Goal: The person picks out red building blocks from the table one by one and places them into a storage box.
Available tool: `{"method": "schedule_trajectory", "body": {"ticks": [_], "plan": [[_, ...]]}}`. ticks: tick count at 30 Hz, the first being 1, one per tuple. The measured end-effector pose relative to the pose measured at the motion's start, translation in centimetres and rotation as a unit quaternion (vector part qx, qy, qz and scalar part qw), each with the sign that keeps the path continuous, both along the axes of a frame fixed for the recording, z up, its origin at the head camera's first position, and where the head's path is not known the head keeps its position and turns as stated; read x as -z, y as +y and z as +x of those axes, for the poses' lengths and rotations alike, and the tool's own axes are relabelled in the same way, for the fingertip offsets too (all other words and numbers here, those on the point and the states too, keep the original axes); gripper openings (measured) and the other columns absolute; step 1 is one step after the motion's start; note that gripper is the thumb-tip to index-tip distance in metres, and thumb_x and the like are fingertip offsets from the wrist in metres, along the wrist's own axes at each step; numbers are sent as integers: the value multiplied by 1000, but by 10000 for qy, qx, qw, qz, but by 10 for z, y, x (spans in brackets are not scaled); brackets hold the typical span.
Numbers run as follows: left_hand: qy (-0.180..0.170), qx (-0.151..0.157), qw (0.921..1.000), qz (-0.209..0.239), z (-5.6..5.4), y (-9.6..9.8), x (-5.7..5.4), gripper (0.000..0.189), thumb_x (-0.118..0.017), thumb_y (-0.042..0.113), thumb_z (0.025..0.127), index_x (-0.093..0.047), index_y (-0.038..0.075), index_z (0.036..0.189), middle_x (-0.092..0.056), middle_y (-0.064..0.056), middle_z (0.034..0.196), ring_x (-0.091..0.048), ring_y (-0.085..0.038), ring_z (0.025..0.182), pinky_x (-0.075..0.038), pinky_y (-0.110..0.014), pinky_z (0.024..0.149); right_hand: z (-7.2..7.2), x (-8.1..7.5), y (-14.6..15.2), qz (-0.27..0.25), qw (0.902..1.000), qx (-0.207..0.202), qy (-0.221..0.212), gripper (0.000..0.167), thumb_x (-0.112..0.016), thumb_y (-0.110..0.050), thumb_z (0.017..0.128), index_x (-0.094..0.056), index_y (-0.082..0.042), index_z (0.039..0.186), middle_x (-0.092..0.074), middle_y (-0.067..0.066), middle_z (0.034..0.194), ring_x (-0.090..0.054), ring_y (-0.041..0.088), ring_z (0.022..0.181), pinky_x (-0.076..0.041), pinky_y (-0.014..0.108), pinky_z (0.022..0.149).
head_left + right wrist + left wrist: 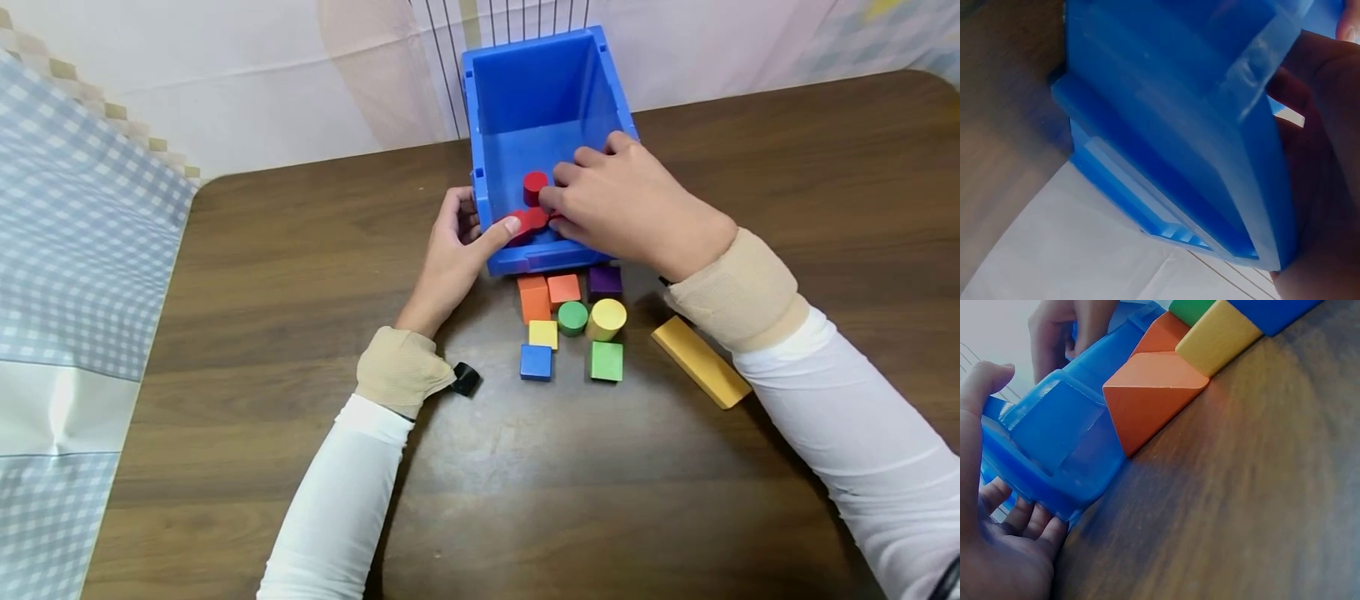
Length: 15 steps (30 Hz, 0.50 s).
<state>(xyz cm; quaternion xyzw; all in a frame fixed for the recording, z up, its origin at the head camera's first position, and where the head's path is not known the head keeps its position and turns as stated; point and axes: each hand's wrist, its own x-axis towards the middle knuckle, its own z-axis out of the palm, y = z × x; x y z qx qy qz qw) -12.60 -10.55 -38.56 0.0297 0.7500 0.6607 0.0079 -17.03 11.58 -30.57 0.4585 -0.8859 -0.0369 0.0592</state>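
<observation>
A blue plastic bin (480,179) stands at the table's back edge. My left hand (452,254) grips its near left corner, thumb over the rim and fingers bent against the outer wall; the left wrist view shows this hand (1007,550) below the bin's corner (1060,434). Inside, near the front wall, are a red cylinder (535,187) and a red piece (529,223) beside my left thumb. My right hand (626,200) reaches into the bin, its thumb and forefinger pinching a red block (556,216) that is mostly hidden. In the right wrist view the bin's wall (1166,125) hides those fingertips.
Before the bin lie orange blocks (534,298), a purple block (604,282), a green cylinder (572,317), a yellow cylinder (607,318), a yellow block (543,334), a blue cube (536,363) and a green cube (606,362). A long yellow block (701,362) lies by my right forearm.
</observation>
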Motion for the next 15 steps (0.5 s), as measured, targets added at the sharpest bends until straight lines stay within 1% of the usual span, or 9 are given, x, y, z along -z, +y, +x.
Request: {"method": "schedule_trajectory", "body": {"ticks": [4,7,11,15], "plan": [[31,13,10000,-50,-2,-1,-3,66,-74,36,96,-44,5,145,-55,-14,137,-58,-22,122,-50,-32,108,0,2,2,-475,9986,-108,207,26,-72,-22,99,-74,-1,115,-72,23,108,-64,42,100,-50,58,82],[4,-16,9999,-119,-1,-3,-5,67,-74,37,95,-43,6,146,-54,-15,139,-57,-22,123,-50,-33,108,1,3,3,-805,9961,-187,299,25,-72,-20,99,-75,0,114,-71,24,110,-61,42,104,-49,57,83],[-18,-80,9994,-323,2,-7,-8,67,-75,38,95,-43,8,146,-55,-14,139,-58,-24,124,-49,-33,109,3,4,4,-1149,9931,-142,188,25,-73,-18,99,-75,1,115,-68,25,114,-57,44,108,-50,57,87],[17,-90,9987,-509,4,-10,-13,69,-76,38,95,-43,9,148,-56,-14,140,-58,-27,126,-49,-35,109,6,4,6,-1426,9898,-17,19,24,-73,-15,99,-75,3,114,-64,27,122,-54,45,118,-48,61,96]]}}
